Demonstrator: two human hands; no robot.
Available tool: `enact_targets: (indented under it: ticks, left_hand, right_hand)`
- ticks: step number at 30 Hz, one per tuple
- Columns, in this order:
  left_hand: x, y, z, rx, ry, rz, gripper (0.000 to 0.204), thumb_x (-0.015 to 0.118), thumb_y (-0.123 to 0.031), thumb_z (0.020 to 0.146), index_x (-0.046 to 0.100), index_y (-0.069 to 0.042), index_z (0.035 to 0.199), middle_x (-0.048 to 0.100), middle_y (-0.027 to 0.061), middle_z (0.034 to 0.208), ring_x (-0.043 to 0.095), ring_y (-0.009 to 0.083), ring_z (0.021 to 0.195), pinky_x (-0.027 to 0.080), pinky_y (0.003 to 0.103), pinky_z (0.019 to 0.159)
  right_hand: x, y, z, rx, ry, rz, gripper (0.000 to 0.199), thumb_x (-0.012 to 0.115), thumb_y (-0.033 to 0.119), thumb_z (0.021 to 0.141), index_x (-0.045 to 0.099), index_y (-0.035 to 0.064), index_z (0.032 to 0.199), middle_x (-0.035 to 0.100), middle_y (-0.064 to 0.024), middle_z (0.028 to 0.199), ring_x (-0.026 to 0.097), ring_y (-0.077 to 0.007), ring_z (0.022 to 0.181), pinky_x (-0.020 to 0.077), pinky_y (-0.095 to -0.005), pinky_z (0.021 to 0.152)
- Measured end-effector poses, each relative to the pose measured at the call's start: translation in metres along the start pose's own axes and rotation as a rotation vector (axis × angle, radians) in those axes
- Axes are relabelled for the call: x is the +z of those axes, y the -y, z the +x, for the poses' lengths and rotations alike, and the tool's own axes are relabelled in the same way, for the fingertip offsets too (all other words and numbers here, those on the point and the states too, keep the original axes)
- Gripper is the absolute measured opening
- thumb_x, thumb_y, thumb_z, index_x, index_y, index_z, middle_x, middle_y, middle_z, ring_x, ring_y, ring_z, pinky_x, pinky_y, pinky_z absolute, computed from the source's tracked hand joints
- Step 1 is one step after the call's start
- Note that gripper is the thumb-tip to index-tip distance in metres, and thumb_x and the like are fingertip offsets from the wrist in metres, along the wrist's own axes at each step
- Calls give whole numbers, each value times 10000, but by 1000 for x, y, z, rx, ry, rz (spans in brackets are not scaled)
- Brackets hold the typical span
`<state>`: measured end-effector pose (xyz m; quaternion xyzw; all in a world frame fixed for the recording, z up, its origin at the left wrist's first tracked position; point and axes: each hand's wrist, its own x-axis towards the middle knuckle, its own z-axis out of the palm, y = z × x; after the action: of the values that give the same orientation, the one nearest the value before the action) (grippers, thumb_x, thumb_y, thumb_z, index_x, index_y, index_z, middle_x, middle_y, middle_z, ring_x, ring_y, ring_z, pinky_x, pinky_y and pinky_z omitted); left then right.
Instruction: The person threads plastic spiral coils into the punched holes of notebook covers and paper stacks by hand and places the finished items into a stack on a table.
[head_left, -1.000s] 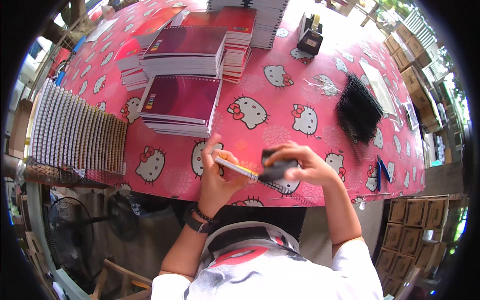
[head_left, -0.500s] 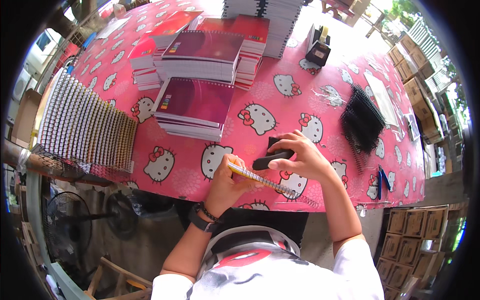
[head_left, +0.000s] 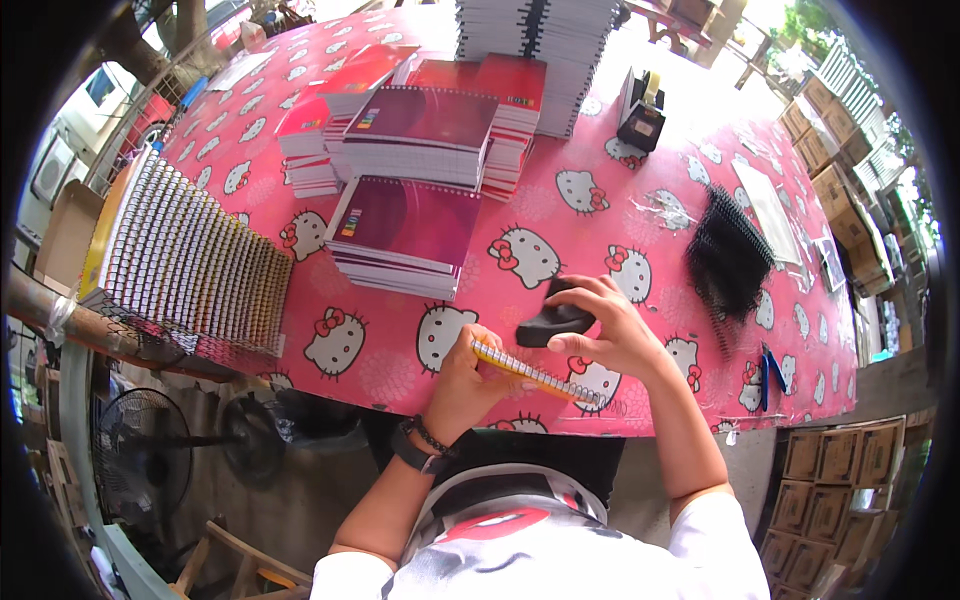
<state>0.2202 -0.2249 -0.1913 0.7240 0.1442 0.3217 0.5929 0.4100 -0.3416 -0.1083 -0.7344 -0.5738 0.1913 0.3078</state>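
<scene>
My left hand (head_left: pixel 468 385) is closed around a thin notebook (head_left: pixel 515 362) with a yellow edge, holding it tilted on its edge near the table's front. A wire spiral (head_left: pixel 585 392) runs along the notebook's spine, and its loose coils stick out past the right end. Just beyond the notebook, my right hand (head_left: pixel 615 325) grips a black block-like object (head_left: pixel 553 318) between thumb and fingers. What exactly this object is I cannot make out. My fingers partly cover it.
Purple-covered notebooks (head_left: pixel 405 220) and red-covered ones (head_left: pixel 515 85) stand stacked behind. At left is a large stack of spiral-bound notebooks (head_left: pixel 190 255). Black spirals (head_left: pixel 730 260) lie at right near a blue-handled tool (head_left: pixel 770 378). A tape dispenser (head_left: pixel 640 115) stands farther back.
The whole view has shifted, so the table's things sit lower and slightly right. Both hands keep nearly the same grips. The spiral's loose end past the notebook looks shorter.
</scene>
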Motion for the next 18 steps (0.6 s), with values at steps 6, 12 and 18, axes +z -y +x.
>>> enact_targets:
  ticks: [6,12,18]
  left_hand:
    - [5,-34,4,72,-43,273,514,835,-235,666,442,-40,934,481,104,850,501,261,753,422,370,667]
    - [9,-71,15,346,-48,607,404,746,-121,675,456,-37,944,477,125,862,486,322,789,395,423,713]
    - [-2,-74,13,420,-61,580,369,742,-110,684,477,-45,933,499,119,864,506,311,795,403,412,706]
  right_hand:
    - [-5,38,-4,-285,-160,-5,456,753,261,748,607,41,1119,605,-130,1155,533,-308,1073,430,-402,927]
    - [10,74,-8,-334,-253,222,278,749,164,747,611,71,969,576,-72,841,549,-243,799,457,-357,700]
    - [10,82,-5,-309,-227,249,242,744,136,742,586,69,913,501,-67,795,516,-241,750,439,-346,649]
